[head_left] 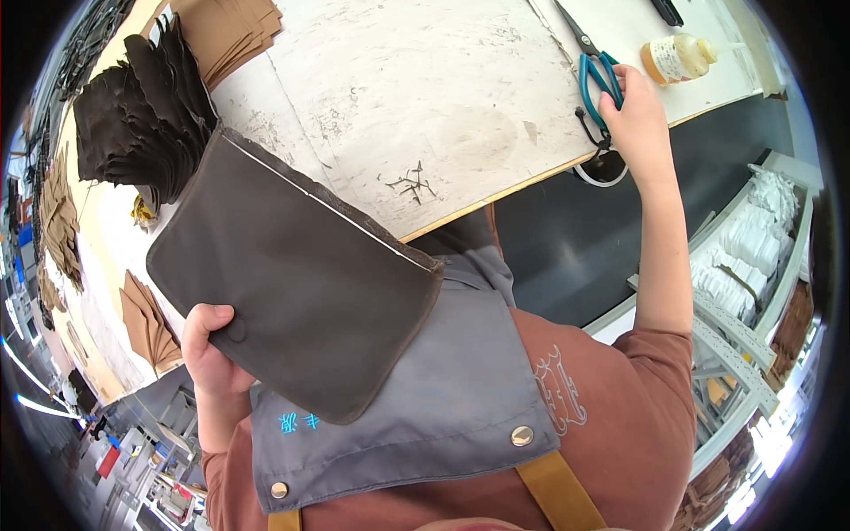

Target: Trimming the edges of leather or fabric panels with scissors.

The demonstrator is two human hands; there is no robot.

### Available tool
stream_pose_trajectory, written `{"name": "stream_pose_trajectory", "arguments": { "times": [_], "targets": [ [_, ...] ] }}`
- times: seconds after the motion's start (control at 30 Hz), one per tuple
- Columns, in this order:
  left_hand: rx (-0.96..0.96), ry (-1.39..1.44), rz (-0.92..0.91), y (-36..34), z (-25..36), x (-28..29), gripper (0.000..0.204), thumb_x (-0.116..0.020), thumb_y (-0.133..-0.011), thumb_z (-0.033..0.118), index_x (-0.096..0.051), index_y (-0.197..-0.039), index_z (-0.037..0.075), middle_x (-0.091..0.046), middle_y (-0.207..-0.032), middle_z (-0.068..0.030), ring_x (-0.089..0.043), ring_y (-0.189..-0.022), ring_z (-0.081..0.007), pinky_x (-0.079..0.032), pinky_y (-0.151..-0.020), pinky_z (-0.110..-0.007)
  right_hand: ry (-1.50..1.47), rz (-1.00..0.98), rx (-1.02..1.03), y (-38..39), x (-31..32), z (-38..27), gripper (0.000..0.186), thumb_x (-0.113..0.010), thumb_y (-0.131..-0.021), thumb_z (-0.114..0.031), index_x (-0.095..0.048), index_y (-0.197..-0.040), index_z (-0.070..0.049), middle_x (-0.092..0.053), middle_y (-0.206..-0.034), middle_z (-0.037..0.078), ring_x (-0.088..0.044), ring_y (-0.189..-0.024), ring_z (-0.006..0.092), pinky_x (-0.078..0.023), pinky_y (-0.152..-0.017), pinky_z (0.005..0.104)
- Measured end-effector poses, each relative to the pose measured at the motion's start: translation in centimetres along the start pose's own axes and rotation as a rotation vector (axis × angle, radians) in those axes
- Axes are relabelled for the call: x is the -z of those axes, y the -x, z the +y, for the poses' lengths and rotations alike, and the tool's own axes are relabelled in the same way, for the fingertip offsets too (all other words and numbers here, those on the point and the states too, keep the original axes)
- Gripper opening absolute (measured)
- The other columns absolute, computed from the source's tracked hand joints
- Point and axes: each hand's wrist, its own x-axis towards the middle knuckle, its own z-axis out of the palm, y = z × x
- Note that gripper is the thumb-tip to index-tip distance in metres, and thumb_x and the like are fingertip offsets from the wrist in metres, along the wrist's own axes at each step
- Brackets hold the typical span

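Note:
My left hand [217, 350] grips a dark brown leather panel [292, 265] by its lower left edge, thumb on top. Held up over my grey apron, the panel has rounded lower corners, a small round mark near the thumb and a white line along its upper, rough edge. Out to the right, my right hand [637, 119] is closed on the teal handles of a pair of scissors [586, 78]. Their dark blades point away toward the far edge of the view, over the white worktable [398, 97]. A black cord hangs at the handles.
Thin dark scraps [413, 183] lie near the table edge. A bottle of amber liquid [677, 58] is right of the scissors. Stacks of dark leather [146, 115] and brown sheets [232, 35] stand at left. White bundles [753, 230] fill a rack at right.

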Motion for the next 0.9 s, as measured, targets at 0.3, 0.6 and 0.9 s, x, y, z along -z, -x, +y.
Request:
{"name": "stream_pose_trajectory", "arguments": {
  "times": [0.3, 0.6, 0.9],
  "targets": [
    [0.000, 0.040, -0.032, 0.4, 0.1, 0.1, 0.043, -0.041, -0.079, 0.010, -0.049, -0.114, -0.013, -0.060, -0.112, -0.0239, -0.063, -0.098, -0.0329, -0.052, -0.086, -0.041, -0.430, -0.018, 0.004, 4.3, 4.8, -5.3, 0.023, -0.074, -0.075, -0.013, -0.059, -0.089, -0.002, -0.054, -0.076, 0.003, -0.050, -0.065, 0.0124, -0.043, -0.061, 0.0266],
    [0.077, 0.044, 0.034, -0.1, -0.2, 0.7, 0.036, -0.040, -0.081, 0.010, -0.052, -0.104, -0.015, -0.064, -0.102, -0.0239, -0.066, -0.089, -0.0319, -0.054, -0.080, -0.039, -0.734, -0.920, 0.215, 11.6, 5.2, -7.5, 0.066, -0.081, -0.060, -0.056, -0.049, -0.084, -0.003, -0.047, -0.073, 0.005, -0.045, -0.063, 0.0167, -0.041, -0.056, 0.0294],
    [0.064, 0.071, 0.026, 1.6, -0.8, 0.7, 0.036, -0.040, -0.081, 0.010, -0.051, -0.106, -0.014, -0.062, -0.105, -0.0235, -0.065, -0.090, -0.0316, -0.054, -0.081, -0.040, -0.688, -0.990, 0.360, 12.2, 5.1, -8.1, 0.061, -0.073, -0.070, -0.058, -0.045, -0.071, -0.004, -0.046, -0.063, 0.009, -0.050, -0.058, 0.0273, -0.041, -0.054, 0.0346]
  ]
}}
